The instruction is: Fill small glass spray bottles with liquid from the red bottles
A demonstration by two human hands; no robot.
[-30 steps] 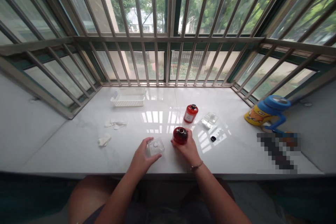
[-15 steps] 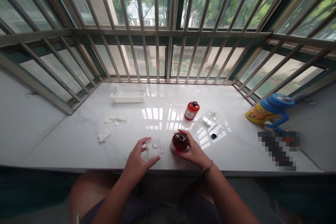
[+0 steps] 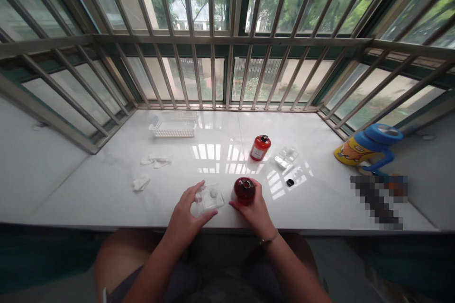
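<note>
My left hand [image 3: 188, 208] is curled round a clear square bottle [image 3: 212, 197] with a round opening on top, the thumb at its near side and fingers at its far side. Just to the right stands a dark red round bottle [image 3: 244, 191], upright and uncapped, its neck open. My right hand [image 3: 254, 206] wraps that bottle from the right, thumb across its near side. A small black cap [image 3: 290, 182] lies on the white counter to the right. Behind it rests a second clear container [image 3: 286, 157]. A bright red bottle [image 3: 260, 148] with a black top and white label stands farther back.
A white plastic basket [image 3: 173, 131] sits at the back left. Two crumpled tissues, one farther [image 3: 156, 161] and one nearer [image 3: 141, 182], lie at the left. A blue and yellow mug [image 3: 368, 144] and a blurred-out patch [image 3: 378, 201] are at the right. Window bars [image 3: 227, 40] close off the back.
My right hand has slid to a nearer hold on the dark red bottle, its thumb now at the near side. The clear bottle has turned slightly in my left hand.
</note>
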